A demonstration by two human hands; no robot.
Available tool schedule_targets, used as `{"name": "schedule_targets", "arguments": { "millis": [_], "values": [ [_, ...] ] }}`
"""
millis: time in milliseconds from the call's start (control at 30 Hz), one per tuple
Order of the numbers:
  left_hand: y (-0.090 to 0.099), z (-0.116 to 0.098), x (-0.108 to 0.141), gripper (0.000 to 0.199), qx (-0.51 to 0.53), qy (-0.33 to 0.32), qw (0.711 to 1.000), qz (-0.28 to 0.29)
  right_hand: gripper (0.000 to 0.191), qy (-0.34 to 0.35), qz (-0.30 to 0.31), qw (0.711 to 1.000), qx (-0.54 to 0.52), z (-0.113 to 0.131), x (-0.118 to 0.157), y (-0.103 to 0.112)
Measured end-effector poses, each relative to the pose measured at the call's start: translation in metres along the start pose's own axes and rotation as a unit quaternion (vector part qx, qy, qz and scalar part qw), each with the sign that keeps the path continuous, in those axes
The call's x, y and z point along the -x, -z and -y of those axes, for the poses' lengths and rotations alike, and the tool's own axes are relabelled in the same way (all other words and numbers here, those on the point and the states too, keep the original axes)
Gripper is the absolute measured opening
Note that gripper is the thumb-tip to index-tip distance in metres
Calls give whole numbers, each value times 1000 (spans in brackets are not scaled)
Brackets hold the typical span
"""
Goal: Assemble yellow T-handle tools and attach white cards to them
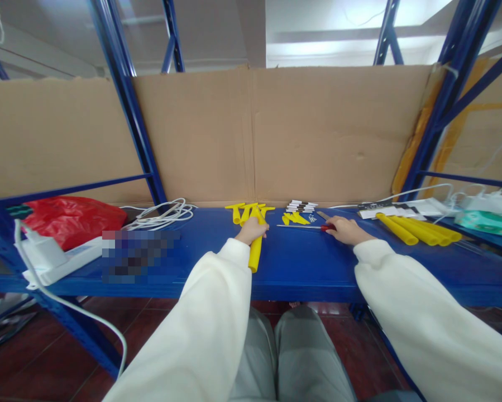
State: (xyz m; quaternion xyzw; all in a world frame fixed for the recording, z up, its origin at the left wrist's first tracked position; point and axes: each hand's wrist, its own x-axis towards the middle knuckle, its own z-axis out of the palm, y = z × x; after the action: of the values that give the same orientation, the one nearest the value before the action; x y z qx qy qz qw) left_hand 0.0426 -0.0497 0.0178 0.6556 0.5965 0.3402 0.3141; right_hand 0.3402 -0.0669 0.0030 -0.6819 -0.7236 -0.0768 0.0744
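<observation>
On the desk [217, 254], far left of the screwdriver [303, 226], sits a red bag [77, 218], with a white power strip [77, 259] in front of it. Next, closer to the screwdriver but still well left of it, a white cable [173, 213] lies in loops; a patch in front of the cable is pixelated beyond reading. Nearer on the screwdriver's left, yellow T-pieces [236, 214] lie at the back. Just right of these, the left hand [253, 230] is closed around a yellow tube [255, 257], its lower end pointing towards the person, left of the screwdriver's tip. Just behind the screwdriver's shaft are small yellow bits [296, 218], and behind those white rods [300, 206] with dark bands. The right hand [346, 230] has its fingers at the screwdriver's red handle; whether they grip it, I cannot tell. Well right of the screwdriver lie more tubes [418, 230] in a row, and farther right a green pack [489, 222].
</observation>
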Motion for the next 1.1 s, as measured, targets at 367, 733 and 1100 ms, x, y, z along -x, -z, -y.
{"name": "schedule_targets", "arguments": {
  "millis": [367, 733, 1100],
  "values": [
    [-5, -2, 1, 71, 115, -20, 993, 3, 41, -8, -8, 1000, -1, -3, -4, -5],
    [-9, -1, 3, 62, 16, -159, 986, -38, 43, 7, -35, 996, -80, 3, -15, -6],
    [-12, 2, 4, 55, -73, -176, 980, -62, 39, -29, 51, 996, -64, 38, -52, 8]
  ]
}}
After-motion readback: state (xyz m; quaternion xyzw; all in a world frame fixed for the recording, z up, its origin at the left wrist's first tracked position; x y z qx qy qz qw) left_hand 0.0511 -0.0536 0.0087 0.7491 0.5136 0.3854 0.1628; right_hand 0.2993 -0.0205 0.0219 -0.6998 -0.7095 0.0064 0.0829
